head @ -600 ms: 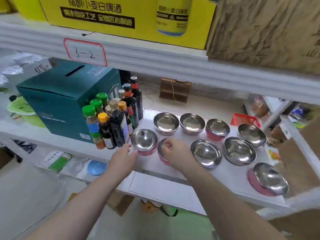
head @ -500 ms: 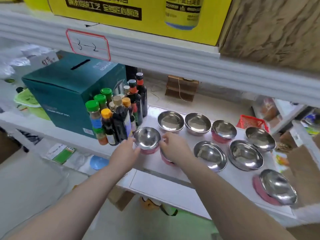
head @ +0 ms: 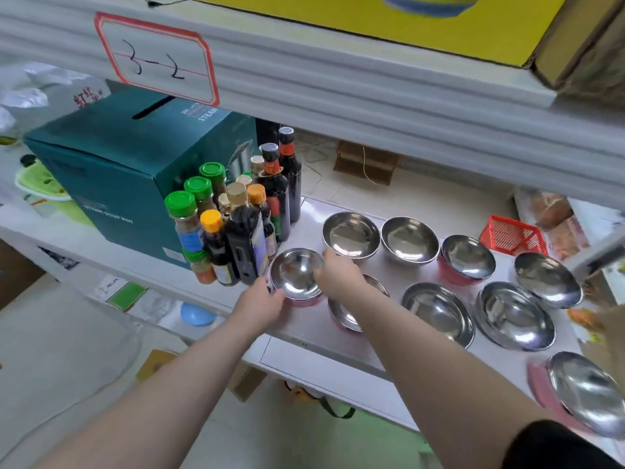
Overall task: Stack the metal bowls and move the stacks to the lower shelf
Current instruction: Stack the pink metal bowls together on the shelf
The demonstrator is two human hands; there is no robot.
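Several metal bowls stand on the white shelf (head: 314,333). The front-left bowl (head: 296,277), pink underneath, is gripped on both sides: my left hand (head: 260,301) at its left rim, my right hand (head: 338,277) at its right rim. It looks tilted slightly toward me. A second pink-bottomed bowl (head: 348,316) lies partly hidden beneath my right wrist. Behind stand two plain bowls (head: 351,233) (head: 409,240) and a pink-based one (head: 468,257). More bowls (head: 439,311) (head: 515,314) (head: 548,279) fill the right side, and one (head: 588,394) sits at the front right corner.
A cluster of sauce and spice bottles (head: 236,218) stands just left of the held bowl, beside a teal box (head: 118,170). A red basket (head: 512,235) sits at the back right. The upper shelf edge (head: 372,93) hangs overhead. Packages lie on the lower level (head: 125,294).
My right hand left the bowl under it and moved left onto the front-left bowl's right rim. My left hand closed on its left rim. The view moved closer.
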